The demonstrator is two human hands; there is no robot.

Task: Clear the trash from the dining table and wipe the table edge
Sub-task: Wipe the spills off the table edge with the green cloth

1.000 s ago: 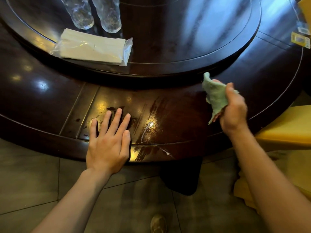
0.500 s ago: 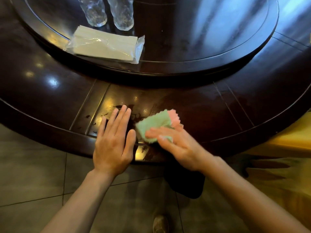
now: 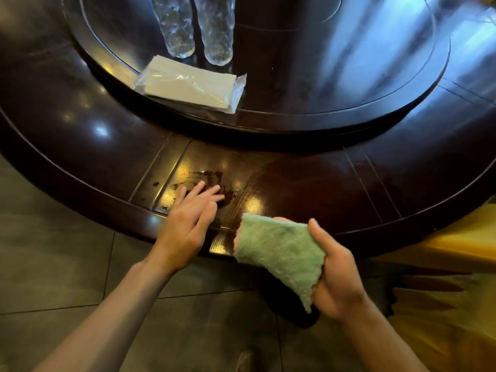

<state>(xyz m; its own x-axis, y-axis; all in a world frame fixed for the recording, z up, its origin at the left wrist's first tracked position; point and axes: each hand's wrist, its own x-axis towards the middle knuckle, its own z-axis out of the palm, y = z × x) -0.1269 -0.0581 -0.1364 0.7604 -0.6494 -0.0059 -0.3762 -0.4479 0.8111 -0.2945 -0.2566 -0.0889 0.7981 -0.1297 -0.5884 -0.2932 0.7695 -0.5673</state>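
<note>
A green cloth (image 3: pixel 279 253) with a pink underside hangs over the near rim of the dark round dining table (image 3: pixel 88 167), gripped by my right hand (image 3: pixel 335 277). My left hand (image 3: pixel 190 218) rests open on the table edge just left of the cloth, fingers apart and pointing at a dark wet smear (image 3: pixel 212 178) on the wood. Streaky wipe marks curve across the tabletop to the right of the smear.
A raised turntable (image 3: pixel 349 114) fills the table's middle and carries a plastic-wrapped pack of napkins (image 3: pixel 190 87) and two clear glass bottles (image 3: pixel 198 25). A yellow covered chair (image 3: pixel 456 242) stands at the right. Grey floor tiles lie below.
My right hand swept the cloth from the right side to the smear by my left hand, then pulled it back off the edge toward me. My left hand tilted slightly.
</note>
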